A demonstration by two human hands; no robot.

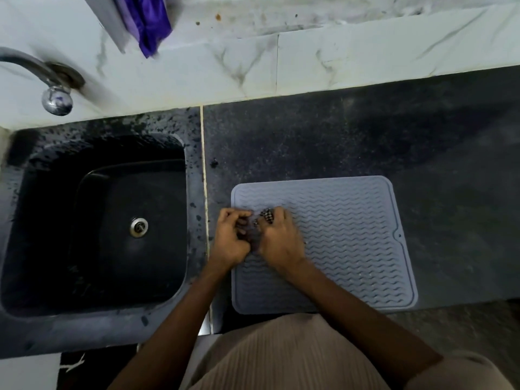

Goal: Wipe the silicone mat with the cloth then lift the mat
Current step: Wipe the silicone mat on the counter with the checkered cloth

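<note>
Head view, looking down on a dark stone bench (365,136) with the grey silicone mat (351,243) lying flat near its front edge, just right of the sink (180,220). Both hands meet over the mat's left portion: the left hand (230,239) and the right hand (278,237) have their fingers curled around a small dark, partly checked cloth (263,220), bunched between them and resting on the ribbed surface. The grip suggests the cloth is being gathered into a pad for wiping, so the wipe seems at an early stage and the lift not yet begun. The mat's wavy ridges and raised rim would hold spilled water; no pooled liquid can be made out. The sink basin holds nothing visible but its drain (138,227). A tap (53,91) projects from the marble wall at far left, and a purple cloth (153,21) hangs above.
</note>
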